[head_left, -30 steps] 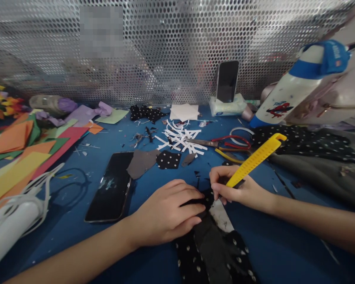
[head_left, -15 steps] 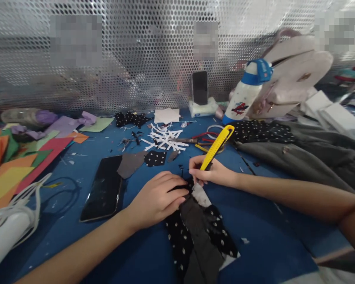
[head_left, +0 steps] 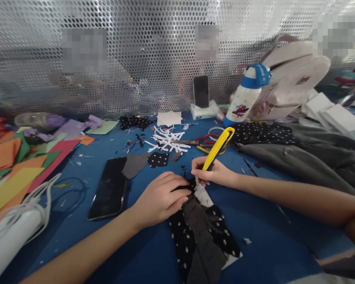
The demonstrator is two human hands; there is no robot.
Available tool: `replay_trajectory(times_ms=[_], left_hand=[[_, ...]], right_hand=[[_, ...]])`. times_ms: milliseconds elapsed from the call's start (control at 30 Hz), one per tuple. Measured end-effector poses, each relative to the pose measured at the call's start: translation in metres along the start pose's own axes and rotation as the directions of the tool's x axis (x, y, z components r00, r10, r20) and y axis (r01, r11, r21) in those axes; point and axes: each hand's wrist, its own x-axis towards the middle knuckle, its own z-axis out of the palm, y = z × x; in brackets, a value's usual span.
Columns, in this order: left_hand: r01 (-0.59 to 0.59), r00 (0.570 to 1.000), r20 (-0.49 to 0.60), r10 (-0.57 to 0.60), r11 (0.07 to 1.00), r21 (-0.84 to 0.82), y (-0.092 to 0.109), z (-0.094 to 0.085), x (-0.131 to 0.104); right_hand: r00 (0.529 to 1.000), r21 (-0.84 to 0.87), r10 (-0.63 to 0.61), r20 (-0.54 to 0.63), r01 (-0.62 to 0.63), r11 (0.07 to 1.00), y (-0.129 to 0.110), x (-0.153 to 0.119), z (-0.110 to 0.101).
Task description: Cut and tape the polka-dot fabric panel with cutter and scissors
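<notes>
In the head view, my right hand (head_left: 208,170) is closed around a yellow utility knife (head_left: 218,149), its handle slanting up to the right. The knife's lower end points down at the top edge of a layered piece with black polka-dot fabric (head_left: 180,240), a dark grey fabric strip (head_left: 202,232) and white backing (head_left: 203,196). Whether the blade touches it is hidden by my fingers. My left hand (head_left: 165,196) lies palm down with its fingers extended over the piece's upper left edge, pressing it to the blue table (head_left: 266,236).
A black phone (head_left: 109,189) and fabric scraps (head_left: 159,159) lie left of my hands. Behind are white paper strips (head_left: 169,138) and scissors (head_left: 192,142). A water bottle (head_left: 243,98) and grey cloth (head_left: 284,156) are at right, coloured paper (head_left: 51,161) and a corded white tool (head_left: 20,227) at left.
The view has shifted slightly, so most things appear a little lower and to the right. Both hands keep their grip and place on the fabric piece, with hardly any visible movement.
</notes>
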Motion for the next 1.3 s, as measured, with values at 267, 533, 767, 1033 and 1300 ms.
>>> replay_trajectory(times_ms=[267,533,767,1033,1300], left_hand=[[0.021,1.0,0.021,-0.02,0.999,-0.039,-0.004,0.001,0.0],[0.036,0.999,0.035,-0.034,0.997,-0.072,-0.003,0.0,0.001],[0.037,0.998,0.056,-0.033,0.996,-0.08,-0.005,0.0,0.0],[0.057,0.995,0.081,-0.049,0.994,-0.091,-0.007,0.001,0.001],[0.047,0.997,0.061,-0.043,0.996,-0.073,-0.005,-0.001,0.001]], right_hand=[[0.999,-0.053,0.019,-0.047,-0.021,0.998,-0.003,0.002,0.005],[0.997,0.038,0.013,0.074,-0.016,0.999,-0.006,0.003,-0.004],[0.989,0.147,0.071,0.132,-0.091,0.985,0.0,0.003,-0.01],[0.968,0.122,0.109,0.224,-0.139,0.983,-0.003,0.003,-0.014],[0.971,0.089,0.084,0.224,-0.106,0.99,-0.003,0.002,-0.016]])
